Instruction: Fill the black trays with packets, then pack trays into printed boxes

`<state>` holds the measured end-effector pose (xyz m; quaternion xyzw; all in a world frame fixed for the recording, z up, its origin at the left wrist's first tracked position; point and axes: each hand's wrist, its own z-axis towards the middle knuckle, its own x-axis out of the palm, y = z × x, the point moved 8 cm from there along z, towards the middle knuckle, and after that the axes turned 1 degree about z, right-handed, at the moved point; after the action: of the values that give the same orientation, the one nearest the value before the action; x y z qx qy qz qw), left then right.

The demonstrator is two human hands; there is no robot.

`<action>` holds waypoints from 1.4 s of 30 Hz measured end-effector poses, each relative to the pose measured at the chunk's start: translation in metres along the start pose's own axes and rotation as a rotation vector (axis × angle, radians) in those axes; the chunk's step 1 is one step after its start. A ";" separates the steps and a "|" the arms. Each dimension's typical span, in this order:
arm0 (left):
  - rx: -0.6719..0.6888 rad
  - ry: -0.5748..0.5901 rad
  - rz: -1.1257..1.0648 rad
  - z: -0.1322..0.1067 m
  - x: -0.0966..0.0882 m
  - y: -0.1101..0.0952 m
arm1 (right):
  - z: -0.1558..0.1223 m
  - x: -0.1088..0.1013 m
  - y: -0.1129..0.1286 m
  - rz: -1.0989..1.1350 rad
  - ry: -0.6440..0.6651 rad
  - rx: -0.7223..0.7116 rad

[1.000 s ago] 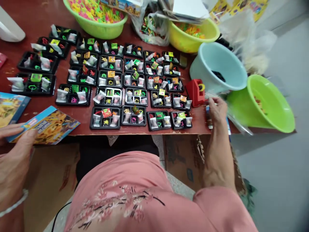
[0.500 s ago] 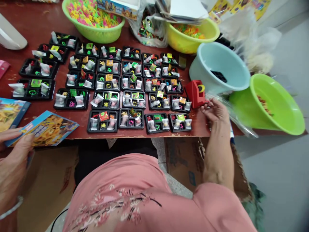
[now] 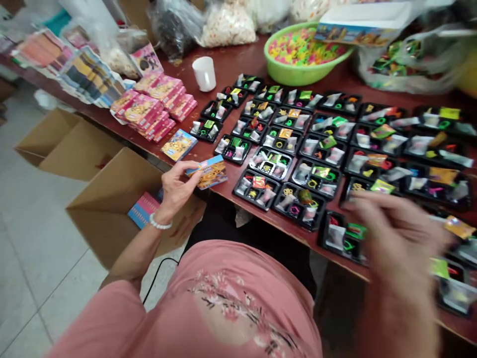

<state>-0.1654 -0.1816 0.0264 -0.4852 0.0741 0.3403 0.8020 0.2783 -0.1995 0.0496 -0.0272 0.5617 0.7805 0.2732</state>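
Note:
At the table's front edge, my left hand (image 3: pixel 177 186) pinches a blue-and-yellow flat printed box (image 3: pixel 210 172) between thumb and fingers. A similar printed box (image 3: pixel 179 144) lies on the table just beyond it. My right hand (image 3: pixel 398 233) is smeared by motion above the right-hand trays, its fingertips drawn together; whatever is between them cannot be made out. Rows of black compartment trays (image 3: pixel 257 189) cover the table, holding small white-wrapped pieces, coloured packets and bright plastic bits.
Pink boxes (image 3: pixel 143 109) are stacked at the left, before piles of flat printed cards (image 3: pixel 89 74). Behind the trays stand a white mug (image 3: pixel 204 73) and a green basin (image 3: pixel 298 74) of colourful bits. An open carton (image 3: pixel 100 214) sits below the table edge.
The view has swung left. My right hand has left the red tape dispenser and come over the trays. My left hand still holds the printed box.

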 end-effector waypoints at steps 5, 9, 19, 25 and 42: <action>0.027 0.019 0.071 -0.007 0.002 -0.004 | -0.026 0.213 0.088 0.449 0.551 -0.046; 0.110 0.011 0.107 -0.010 0.006 -0.012 | -0.025 0.268 0.088 0.357 0.574 -0.012; 0.337 0.257 0.306 -0.007 0.014 -0.034 | -0.023 0.270 0.080 0.145 0.605 0.024; 0.139 0.391 0.227 0.010 0.018 -0.020 | -0.024 0.275 0.063 0.123 0.584 0.013; -0.908 -0.431 -0.393 0.025 -0.044 0.150 | -0.074 0.264 0.058 0.175 0.814 -0.176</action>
<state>-0.2964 -0.1374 -0.0499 -0.7068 -0.3390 0.2737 0.5573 0.0077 -0.1733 -0.0195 -0.3084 0.5553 0.7712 -0.0413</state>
